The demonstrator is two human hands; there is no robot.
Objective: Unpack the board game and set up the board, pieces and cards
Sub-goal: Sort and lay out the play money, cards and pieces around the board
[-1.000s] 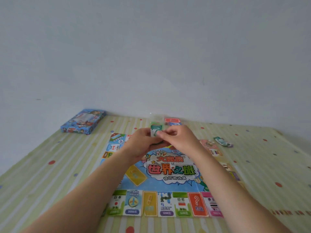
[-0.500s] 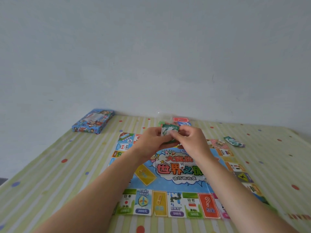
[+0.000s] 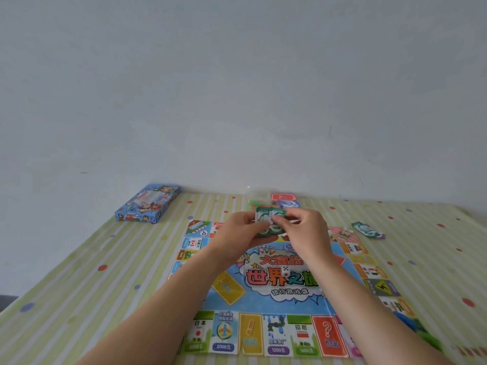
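The colourful game board (image 3: 279, 296) lies unfolded flat on the striped mat. Above its far half, my left hand (image 3: 237, 235) and my right hand (image 3: 305, 233) together hold a small stack of green paper money notes (image 3: 268, 219). The right hand's fingers pinch the top note, fanned slightly off the stack. Another small pile of green notes (image 3: 367, 229) lies to the right of the board. Red and blue card stacks (image 3: 286, 201) and a clear bag with green pieces (image 3: 257, 200) sit beyond the board, partly hidden by my hands.
The blue game box (image 3: 149, 202) lies at the far left of the mat, near the wall. The striped, dotted mat (image 3: 79, 280) stretches around the board on both sides. A pale wall rises right behind.
The view has shifted, so the board sits further right in the frame. My hands stay together on the notes; the top note is now spread a little off the stack.
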